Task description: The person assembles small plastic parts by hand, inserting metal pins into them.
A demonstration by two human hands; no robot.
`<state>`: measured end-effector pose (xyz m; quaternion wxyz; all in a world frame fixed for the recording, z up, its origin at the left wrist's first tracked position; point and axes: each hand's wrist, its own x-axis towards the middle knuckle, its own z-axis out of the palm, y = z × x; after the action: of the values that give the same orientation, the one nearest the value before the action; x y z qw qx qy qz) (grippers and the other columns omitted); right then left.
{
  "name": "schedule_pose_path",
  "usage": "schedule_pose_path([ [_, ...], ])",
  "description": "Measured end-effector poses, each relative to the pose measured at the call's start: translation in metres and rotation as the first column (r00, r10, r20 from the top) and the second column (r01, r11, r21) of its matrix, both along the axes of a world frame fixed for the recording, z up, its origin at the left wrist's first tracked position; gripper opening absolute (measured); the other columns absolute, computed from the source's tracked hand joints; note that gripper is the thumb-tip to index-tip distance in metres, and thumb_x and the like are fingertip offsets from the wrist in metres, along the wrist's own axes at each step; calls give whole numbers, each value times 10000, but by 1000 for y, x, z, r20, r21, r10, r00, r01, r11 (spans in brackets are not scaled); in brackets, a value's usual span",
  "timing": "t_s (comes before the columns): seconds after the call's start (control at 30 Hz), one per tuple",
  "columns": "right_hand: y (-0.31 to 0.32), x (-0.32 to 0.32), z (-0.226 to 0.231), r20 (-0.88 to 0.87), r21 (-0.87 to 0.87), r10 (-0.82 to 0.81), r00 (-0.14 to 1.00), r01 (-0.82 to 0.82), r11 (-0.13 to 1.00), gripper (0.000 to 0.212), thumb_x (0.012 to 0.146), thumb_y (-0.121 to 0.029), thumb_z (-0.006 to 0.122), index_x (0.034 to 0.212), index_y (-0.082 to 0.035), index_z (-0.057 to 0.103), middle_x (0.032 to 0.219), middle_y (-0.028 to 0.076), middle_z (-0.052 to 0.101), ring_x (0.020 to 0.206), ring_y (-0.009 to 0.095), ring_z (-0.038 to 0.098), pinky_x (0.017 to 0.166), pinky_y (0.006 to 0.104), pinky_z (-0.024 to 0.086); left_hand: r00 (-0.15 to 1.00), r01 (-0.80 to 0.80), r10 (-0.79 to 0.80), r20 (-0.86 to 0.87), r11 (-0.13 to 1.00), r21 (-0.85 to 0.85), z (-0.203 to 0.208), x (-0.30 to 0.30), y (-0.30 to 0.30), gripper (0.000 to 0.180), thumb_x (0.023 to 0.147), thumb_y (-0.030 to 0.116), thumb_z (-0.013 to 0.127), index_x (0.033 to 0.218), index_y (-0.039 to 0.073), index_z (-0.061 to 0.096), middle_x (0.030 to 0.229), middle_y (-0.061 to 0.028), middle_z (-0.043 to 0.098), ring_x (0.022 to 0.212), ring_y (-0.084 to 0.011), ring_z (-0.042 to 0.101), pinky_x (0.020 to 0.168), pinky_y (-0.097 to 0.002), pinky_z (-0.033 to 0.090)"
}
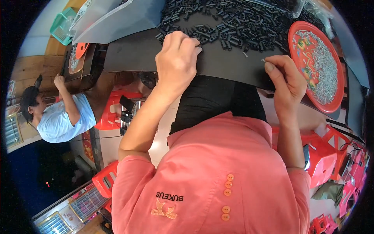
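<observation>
My left hand (177,58) is at the near edge of a heap of small black plastic parts (249,29), its fingers curled inward. A dark bit shows by its fingertips, but what it holds is mostly hidden. Over the table's near edge, my right hand (287,80) pinches a tiny metal spring (263,60) between thumb and forefinger. Another small spring (245,54) lies on the dark tabletop (222,64), between the hands and just below the heap. To the right of my right hand sits a red patterned plate (307,52) with a pile of small silvery pieces (326,72).
A pale plastic bin (120,23) stands left of the heap, with a green basket (62,25) beyond. Clear plastic bags (317,13) lie at the back right. Another person (66,113) sits at a table on the left. Red stools (319,156) stand behind on the right.
</observation>
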<state>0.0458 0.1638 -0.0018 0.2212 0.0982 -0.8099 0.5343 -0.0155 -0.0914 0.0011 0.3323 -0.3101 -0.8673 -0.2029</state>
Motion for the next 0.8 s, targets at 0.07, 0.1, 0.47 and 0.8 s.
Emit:
schedule_pose_path([
  [0.07, 1, -1, -1, 0, -10, 12, 1000, -12, 1000, 67, 879, -21, 642, 941, 5, 647, 792, 49, 613, 701, 91, 555, 653, 229, 446, 993, 47, -63, 104, 988, 146, 2, 7, 4, 158, 744, -26, 715, 875, 25, 643, 842, -105, 594, 766, -268, 595, 627, -344, 497],
  [0.1, -1, -2, 0, -13, 11, 39, 999, -39, 999, 68, 877, -18, 642, 940, 6, 643, 790, 57, 610, 694, 102, 558, 645, 235, 449, 971, 75, -135, 196, 954, 290, 5, 13, 7, 146, 757, -42, 706, 875, 15, 641, 833, -109, 600, 732, -252, 598, 630, -313, 494],
  [0.47, -35, -15, 18, -167, 106, 179, 970, -163, 981, 89, 828, -29, 674, 898, -32, 619, 779, 117, 617, 685, 280, 646, 601, 348, 500, 569, -172, -604, 558, 576, 799, 14, 44, 34, 109, 892, -11, 664, 1000, -20, 654, 815, -6, 621, 660, -46, 543, 534, -175, 421],
  [0.8, -37, -19, 27, -265, 509, 298, 917, -129, 851, 159, 771, 10, 638, 927, -20, 639, 782, 107, 580, 664, 285, 589, 582, 356, 465, 402, -308, -643, 652, 576, 758, 15, 47, 41, 127, 890, -28, 635, 1014, -45, 657, 812, -45, 641, 619, -70, 575, 440, -209, 447],
])
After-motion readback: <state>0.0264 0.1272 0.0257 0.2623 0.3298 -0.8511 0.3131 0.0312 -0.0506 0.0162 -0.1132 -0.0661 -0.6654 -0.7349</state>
